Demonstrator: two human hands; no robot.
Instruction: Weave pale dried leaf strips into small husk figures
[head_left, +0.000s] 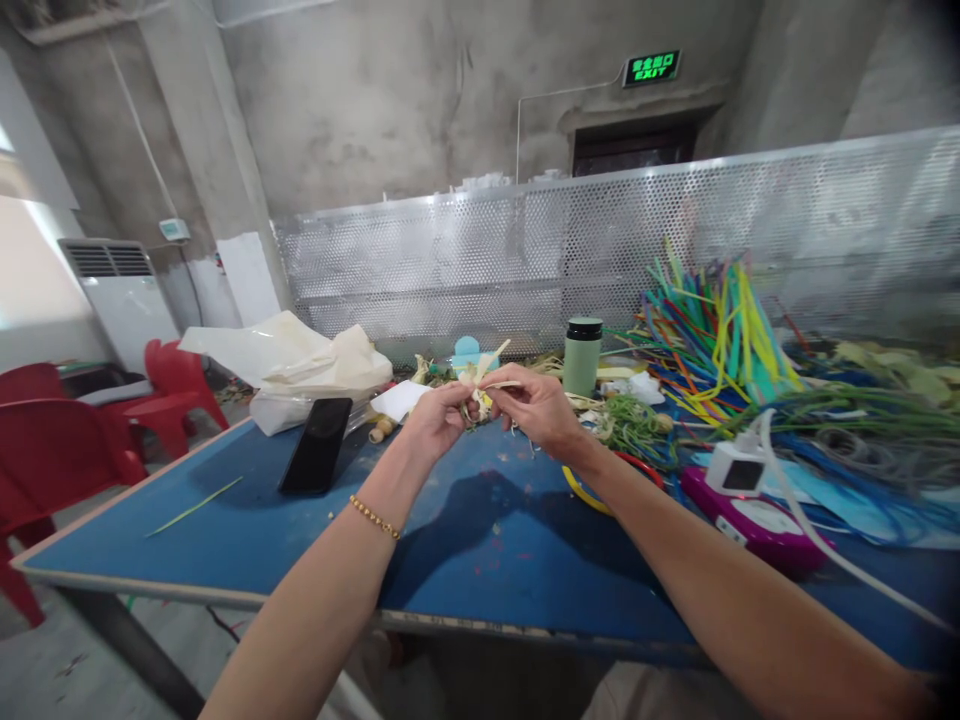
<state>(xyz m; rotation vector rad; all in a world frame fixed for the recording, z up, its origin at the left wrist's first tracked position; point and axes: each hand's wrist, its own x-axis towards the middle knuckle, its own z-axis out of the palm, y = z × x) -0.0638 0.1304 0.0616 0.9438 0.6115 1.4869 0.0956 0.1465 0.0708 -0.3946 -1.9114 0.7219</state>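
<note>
My left hand and my right hand meet above the blue table, both closed on a small bundle of pale straw strips. The left hand grips the bundle from below with fingers curled. Between its fingertips the right hand pinches one thin strip that runs sideways towards the left hand. A gold bead bracelet sits on my left wrist. Loose strip ends stick up above the hands.
A black phone leans by a cream plastic bag. A green bottle, coloured strips, green stalks, a pink-and-white device and cables crowd the right side. Red chairs stand left; a perforated metal panel lines the back.
</note>
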